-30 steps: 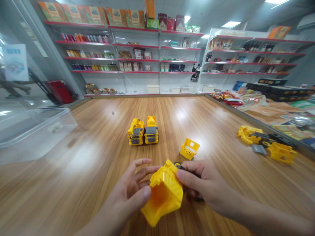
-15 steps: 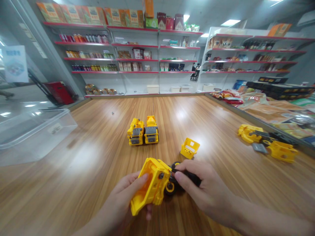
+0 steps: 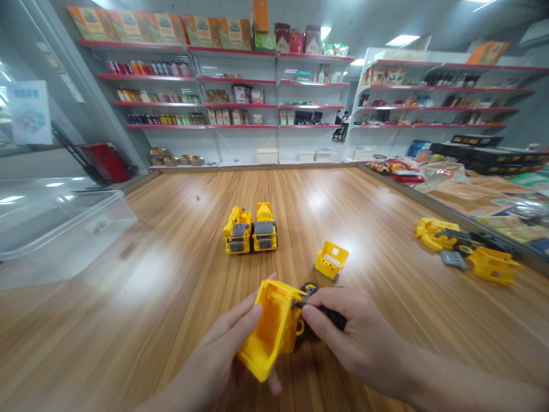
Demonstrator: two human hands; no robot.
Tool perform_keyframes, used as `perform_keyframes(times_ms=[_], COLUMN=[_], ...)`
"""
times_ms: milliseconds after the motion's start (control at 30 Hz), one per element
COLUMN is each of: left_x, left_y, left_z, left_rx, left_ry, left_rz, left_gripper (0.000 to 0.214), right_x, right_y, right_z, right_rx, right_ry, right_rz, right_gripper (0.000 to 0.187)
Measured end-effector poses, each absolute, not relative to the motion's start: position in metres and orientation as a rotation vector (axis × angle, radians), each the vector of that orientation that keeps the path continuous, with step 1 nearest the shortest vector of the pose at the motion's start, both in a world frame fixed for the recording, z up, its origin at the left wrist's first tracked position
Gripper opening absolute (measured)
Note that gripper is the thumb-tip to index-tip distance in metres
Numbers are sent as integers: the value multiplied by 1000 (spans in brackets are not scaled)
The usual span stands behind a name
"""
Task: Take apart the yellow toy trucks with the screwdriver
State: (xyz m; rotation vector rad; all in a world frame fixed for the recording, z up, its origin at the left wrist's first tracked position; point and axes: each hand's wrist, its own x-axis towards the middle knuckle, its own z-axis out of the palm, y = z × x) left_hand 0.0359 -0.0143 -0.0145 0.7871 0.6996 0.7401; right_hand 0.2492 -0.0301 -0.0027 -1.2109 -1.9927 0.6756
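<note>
My left hand (image 3: 223, 343) is closed round the yellow tipper bed of a toy dump truck (image 3: 274, 326), thumb on the inside of the bed. The truck is tilted, its open bed facing left and toward me, and its black wheels with yellow hubs partly show behind my right fingers. My right hand (image 3: 358, 335) pinches a black-handled screwdriver (image 3: 335, 317), its tip end at the upper side of the bed near the wheels. Whether the tip sits in a screw cannot be made out. Just beyond lies a loose yellow cab part (image 3: 331, 260) with window openings.
Two yellow toy trucks (image 3: 265, 227) stand side by side on the wooden table (image 3: 171, 246). More yellow and black toy parts (image 3: 493, 265) lie at the right edge. A clear plastic bin (image 3: 64, 240) is at the left. Stocked shelves (image 3: 234, 103) line the back.
The dump truck has turned in my left hand, so the bed's inside faces me more, and has shifted slightly right. My right hand keeps its hold on the screwdriver.
</note>
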Motion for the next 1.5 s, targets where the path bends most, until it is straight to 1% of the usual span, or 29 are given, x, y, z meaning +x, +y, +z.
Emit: perform_keyframes(times_ms=[100, 367, 800, 900, 1067, 1133, 1333, 1500], left_x=[37, 37, 37, 36, 35, 34, 33, 35], left_y=[-14, -15, -13, -14, -15, -15, -14, -14], left_z=[-11, -10, -7, -9, -13, -13, -11, -11], left_rx=[804, 729, 763, 781, 786, 800, 803, 744], left_ry=[687, 688, 728, 728, 711, 700, 662, 652], left_rz=[747, 704, 743, 768, 774, 744, 688, 735], left_gripper=[32, 32, 30, 24, 7, 8, 19, 21], right_x=[249, 249, 250, 251, 253, 253, 254, 255], right_y=[-30, -29, -31, -30, -29, -28, -28, -29], right_z=[-1, 2, 7, 6, 0, -2, 0, 2], right_rx=[-1205, -1207, -1191, -1210, -1205, -1210, -1235, -1154], right_ry=[-2006, -1996, -2003, -2016, -2033, -2037, -2055, -2036], right_rz=[656, 660, 601, 558, 486, 473, 510, 463], right_gripper=[27, 25, 23, 23, 21, 22, 31, 24])
